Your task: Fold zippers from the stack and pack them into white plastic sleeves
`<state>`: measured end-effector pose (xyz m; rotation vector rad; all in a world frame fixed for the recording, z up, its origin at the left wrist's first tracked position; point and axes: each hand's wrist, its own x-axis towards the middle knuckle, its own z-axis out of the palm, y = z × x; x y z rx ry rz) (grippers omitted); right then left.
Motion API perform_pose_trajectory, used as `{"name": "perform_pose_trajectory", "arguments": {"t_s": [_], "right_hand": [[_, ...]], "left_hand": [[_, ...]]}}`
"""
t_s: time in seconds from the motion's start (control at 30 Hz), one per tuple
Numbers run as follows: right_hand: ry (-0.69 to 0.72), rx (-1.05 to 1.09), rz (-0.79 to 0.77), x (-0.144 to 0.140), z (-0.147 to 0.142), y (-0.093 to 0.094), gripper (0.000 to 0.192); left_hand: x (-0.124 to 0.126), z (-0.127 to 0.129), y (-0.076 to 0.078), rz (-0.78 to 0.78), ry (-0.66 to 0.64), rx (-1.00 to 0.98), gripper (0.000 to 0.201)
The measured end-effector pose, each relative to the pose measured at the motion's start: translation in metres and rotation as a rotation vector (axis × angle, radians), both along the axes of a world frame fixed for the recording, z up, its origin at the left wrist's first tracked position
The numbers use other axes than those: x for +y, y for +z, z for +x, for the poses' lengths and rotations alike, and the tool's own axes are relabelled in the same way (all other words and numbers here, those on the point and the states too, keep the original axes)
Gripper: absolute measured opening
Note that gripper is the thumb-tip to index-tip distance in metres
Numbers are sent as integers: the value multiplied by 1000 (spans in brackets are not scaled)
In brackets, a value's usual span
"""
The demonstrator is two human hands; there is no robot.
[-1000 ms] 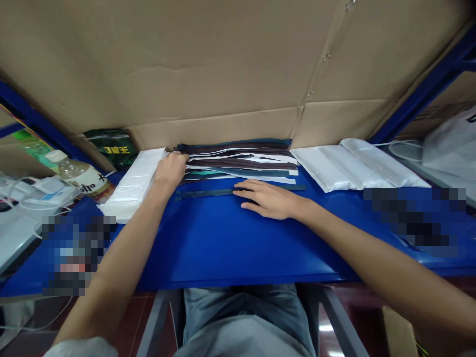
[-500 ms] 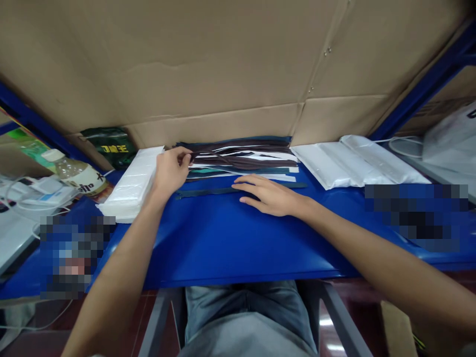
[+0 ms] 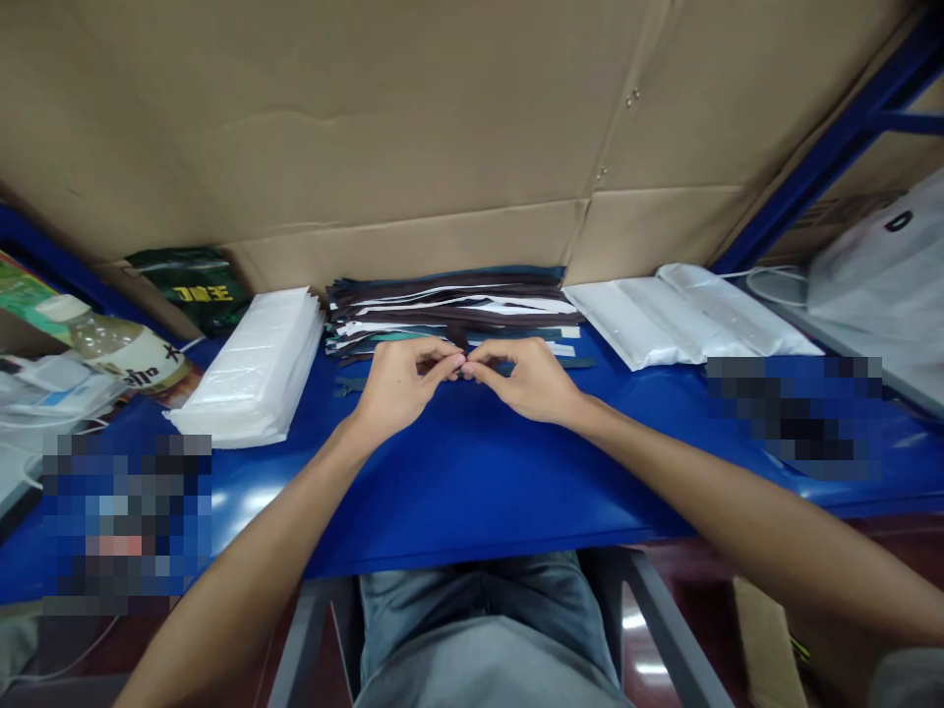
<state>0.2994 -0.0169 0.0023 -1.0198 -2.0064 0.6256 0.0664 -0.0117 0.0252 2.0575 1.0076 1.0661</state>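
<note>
Dark zipper strip — lies flat along the blue counter, just before the zipper stack. Left hand and right hand pinch it mid-length, fingertips meeting, probably to square it. 1 pile of white bags lies left — within reach.

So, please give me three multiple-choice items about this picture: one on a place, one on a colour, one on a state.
1. Where is the stack of white packets?
A. left of the zipper pile
B. under the table
C. on the person's lap

2. What colour is the table top?
A. red
B. blue
C. white

3. How are the hands?
A. far apart
B. fingertips together on a dark zipper
C. out of view

Key: 1 A, it lies left of the zipper pile. 2 B, the surface is blue. 3 B, the left hand and right hand meet over the dark zipper.
</note>
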Motion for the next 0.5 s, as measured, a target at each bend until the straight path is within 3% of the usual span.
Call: {"name": "perform_pose_trajectory", "arguments": {"t_s": [0.2, 0.27, 0.4, 0.5], "right_hand": [[30, -274, 298, 9, 5, 0, 30], [-23, -354, 368, 17, 15, 0, 30], [-218, -375, 399, 42, 63, 3, 25], [-305, -366, 305, 60, 109, 6, 15]], "left_hand": [[1, -3, 7, 87, 27, 205, 22], [6, -9, 9, 118, 56, 252, 22], [23, -36, 11, 137, 237, 283, 18], [38, -68, 13, 159, 441, 436, 19]]}}
